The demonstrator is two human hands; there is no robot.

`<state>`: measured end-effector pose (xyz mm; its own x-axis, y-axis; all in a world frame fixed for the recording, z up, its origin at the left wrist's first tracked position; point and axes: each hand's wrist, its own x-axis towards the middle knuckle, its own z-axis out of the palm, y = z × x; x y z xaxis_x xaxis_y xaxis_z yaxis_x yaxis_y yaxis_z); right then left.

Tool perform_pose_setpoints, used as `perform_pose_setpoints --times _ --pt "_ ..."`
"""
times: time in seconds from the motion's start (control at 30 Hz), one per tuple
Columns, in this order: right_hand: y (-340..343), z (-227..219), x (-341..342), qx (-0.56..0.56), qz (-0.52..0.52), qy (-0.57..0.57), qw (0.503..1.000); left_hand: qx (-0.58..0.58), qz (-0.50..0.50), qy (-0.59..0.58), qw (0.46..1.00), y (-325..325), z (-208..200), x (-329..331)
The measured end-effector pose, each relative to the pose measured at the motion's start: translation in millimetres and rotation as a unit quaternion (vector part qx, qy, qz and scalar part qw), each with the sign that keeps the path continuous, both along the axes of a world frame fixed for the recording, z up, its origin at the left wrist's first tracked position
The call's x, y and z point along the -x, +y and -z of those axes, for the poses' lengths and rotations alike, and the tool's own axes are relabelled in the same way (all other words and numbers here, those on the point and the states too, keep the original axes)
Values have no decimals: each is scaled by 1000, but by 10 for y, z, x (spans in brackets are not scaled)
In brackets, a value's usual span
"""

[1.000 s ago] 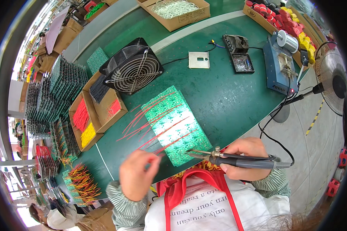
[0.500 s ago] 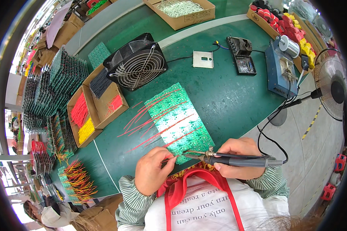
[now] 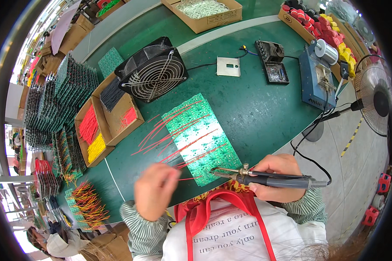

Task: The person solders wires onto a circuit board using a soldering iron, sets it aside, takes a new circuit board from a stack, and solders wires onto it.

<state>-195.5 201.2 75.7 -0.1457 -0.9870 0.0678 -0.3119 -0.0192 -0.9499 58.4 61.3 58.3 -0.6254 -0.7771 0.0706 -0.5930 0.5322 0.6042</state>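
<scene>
Head view: right hand (image 3: pixel 278 176) clenched around soldering iron (image 3: pixel 265 178), tip at green circuit board (image 3: pixel 200 137) near edge. Left hand (image 3: pixel 154 189) blurred beside board, pinching red wire (image 3: pixel 185 179); grip unclear.

The left hand (image 3: pixel 154 189) is raised near the body, blurred, fingers loosely curled. The right hand (image 3: pixel 276 176) is closed in a grip, forearm bent inward.

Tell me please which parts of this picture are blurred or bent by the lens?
In the head view, the left hand is smeared by motion blur, while the right hand and its soldering iron look sharp; the fisheye lens curves the green table edges, and a black rim surrounds the picture.
</scene>
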Motion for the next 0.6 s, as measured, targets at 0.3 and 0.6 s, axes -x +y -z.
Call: perform_pose_setpoints --times 0.3,0.6 --pt "80 9 61 30 14 30 999 1 68 58 996 248 61 334" --pt "57 7 64 -4 16 19 1000 -59 71 43 995 226 148 442"
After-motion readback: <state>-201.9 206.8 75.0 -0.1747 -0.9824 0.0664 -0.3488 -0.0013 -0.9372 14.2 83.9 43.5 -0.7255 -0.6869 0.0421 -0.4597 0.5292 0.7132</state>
